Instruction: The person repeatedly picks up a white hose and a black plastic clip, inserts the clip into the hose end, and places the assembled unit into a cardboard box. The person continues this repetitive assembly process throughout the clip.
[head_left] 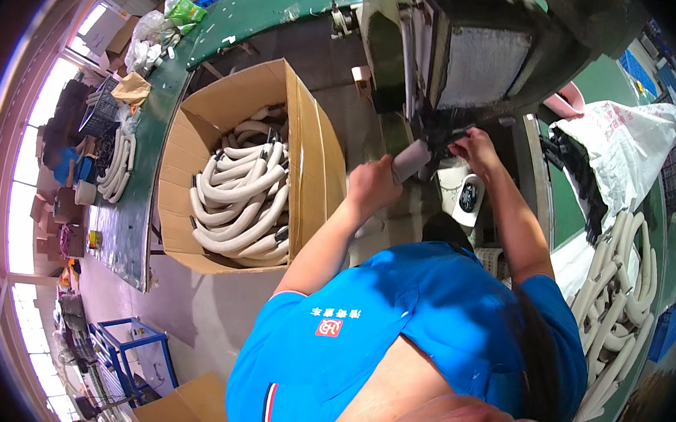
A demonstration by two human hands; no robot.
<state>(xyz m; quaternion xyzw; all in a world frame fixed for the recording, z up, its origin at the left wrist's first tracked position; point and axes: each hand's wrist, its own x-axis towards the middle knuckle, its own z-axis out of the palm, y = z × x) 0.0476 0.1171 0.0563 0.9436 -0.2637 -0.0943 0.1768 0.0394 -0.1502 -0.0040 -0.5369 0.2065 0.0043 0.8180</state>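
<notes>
In front of me stands a dark machine (pixel 478 72) with a pale panel. My left hand (pixel 374 188) is wrapped round a light grey padded tube (pixel 411 161), whose far end meets the machine's dark working head (pixel 434 139). On the other side of that head is my right hand (pixel 477 151), its fingers closed together at a small dark part. What they hold, if anything, is too small to make out. Below the machine, near my right forearm, sits a white object with a black oval (pixel 469 197).
To the left, an open cardboard box (pixel 318 156) holds several curved grey padded tubes (pixel 242 197). More tubes (pixel 618 305) lie heaped on the right, by a white sack (pixel 629 140) and black pieces (pixel 584 180). A green table (pixel 143 176) runs beyond the box; a blue frame cart (pixel 132 345) stands lower left.
</notes>
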